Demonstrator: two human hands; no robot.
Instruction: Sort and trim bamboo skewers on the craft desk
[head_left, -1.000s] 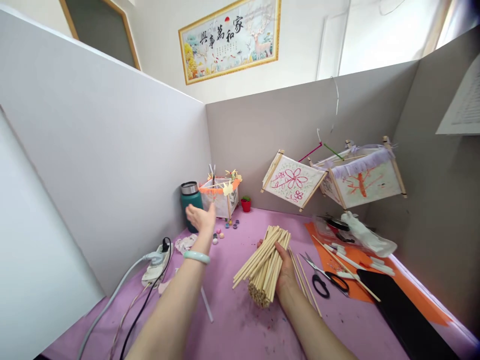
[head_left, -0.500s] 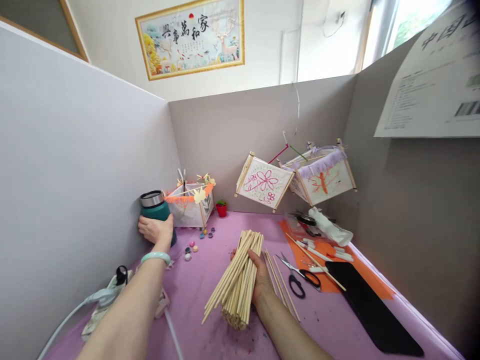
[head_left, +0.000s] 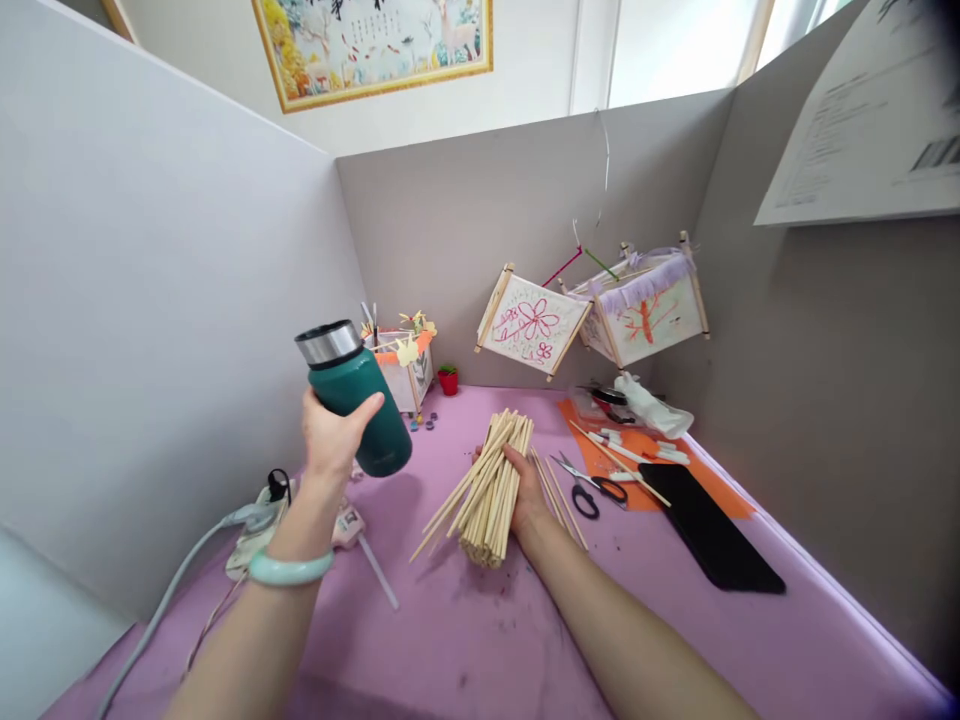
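A teal insulated bottle (head_left: 358, 395) with a steel rim is in my left hand (head_left: 330, 440), tilted and lifted off the table. The thumb lies across its side; the other fingers are mostly hidden behind it. My right hand (head_left: 527, 490) grips a thick bundle of thin wooden sticks (head_left: 491, 495), thumb over the front. Some of those sticks fan out toward the lower left. Just right of the bundle, a few loose sticks lie on the purple table cover (head_left: 480, 650), beside black-handled scissors (head_left: 589, 490).
A paper-sided pen holder (head_left: 405, 375) and a small red pot (head_left: 448, 381) stand at the back. Two painted lanterns (head_left: 534, 322) hang over the table. A glue gun (head_left: 352, 525) and power strip (head_left: 255, 530) lie left; a black slab (head_left: 709, 530) and orange sheet (head_left: 637, 490) lie right.
My left hand has raised the bottle from beside the left wall and brought it right and closer, tilting it. My right hand still grips the sticks. The camera view has tipped downward.
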